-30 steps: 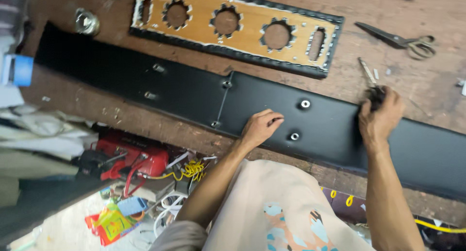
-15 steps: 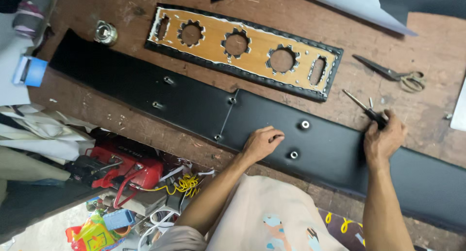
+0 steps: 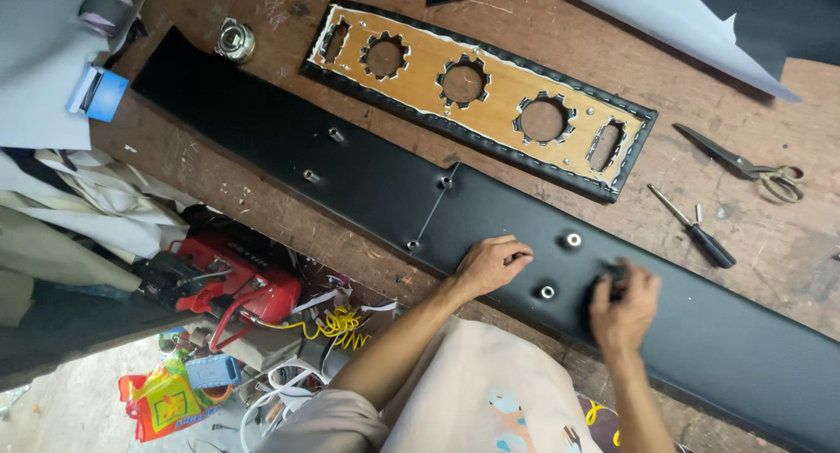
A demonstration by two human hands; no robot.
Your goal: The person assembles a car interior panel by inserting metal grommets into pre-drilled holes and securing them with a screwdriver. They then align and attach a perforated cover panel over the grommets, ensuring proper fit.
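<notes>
A long black panel (image 3: 289,147) lies slantwise across the worn wooden counter (image 3: 219,186), matte and smooth, set with small metal studs and split by a thin seam near its middle. The left hand (image 3: 492,264) rests flat on the panel just right of that seam, fingers loosely curled and together, clamped on nothing. Up and to the left of this hand, beyond the panel's far end, a small round metal fitting (image 3: 234,40) sits on the bare wood, and a blue-and-white object (image 3: 98,93) lies at the counter's edge. Straight above the left hand lies a tan wooden board (image 3: 490,98) edged in black, pierced by toothed round holes and slots.

Between the two hands two shiny metal rings (image 3: 560,265) are sunk in the panel. The right hand (image 3: 623,306) is down on the panel just right of them, its fingertips pinched on a small dark part; what that part is cannot be told. Above and to the right of this hand a black-handled screwdriver (image 3: 693,226) lies on the wood, and farther up a pair of scissors (image 3: 744,162). A pale grey sheet (image 3: 682,33) overhangs the counter's far edge.

Below the left hand, off the counter, a red machine (image 3: 236,273) sits among yellow coiled cable (image 3: 337,323) and a bright plastic bag (image 3: 162,405).
</notes>
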